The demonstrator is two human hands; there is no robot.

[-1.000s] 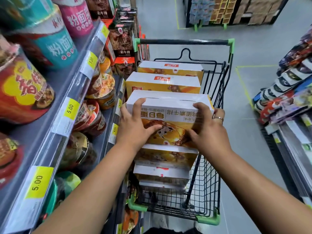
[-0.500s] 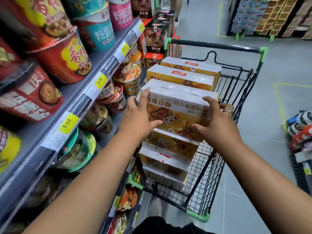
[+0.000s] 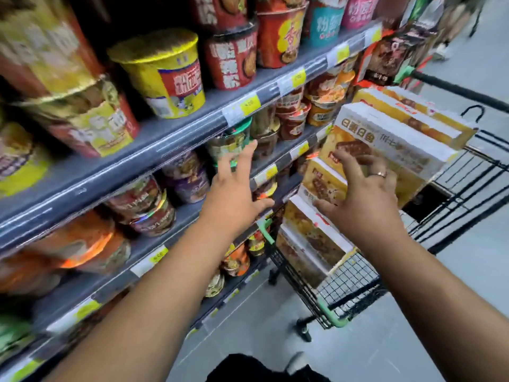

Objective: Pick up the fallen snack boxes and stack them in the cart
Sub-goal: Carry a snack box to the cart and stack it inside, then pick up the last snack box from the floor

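Left hand, right hand: fingers spread wide, holding nothing. Boxes in cart: I judge light, stiff cardboard, slick faces; I'd grip opposite side edges.

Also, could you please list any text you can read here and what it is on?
"粉面": teal cup.
"粉面": pink cup beside it, faint.
"香": red cup with yellow patch.
Lettering on the top snack box: upside down, blurred, unreadable.
Numbers on the yellow price tags: blurred, unreadable.
Other cup labels: too blurred.
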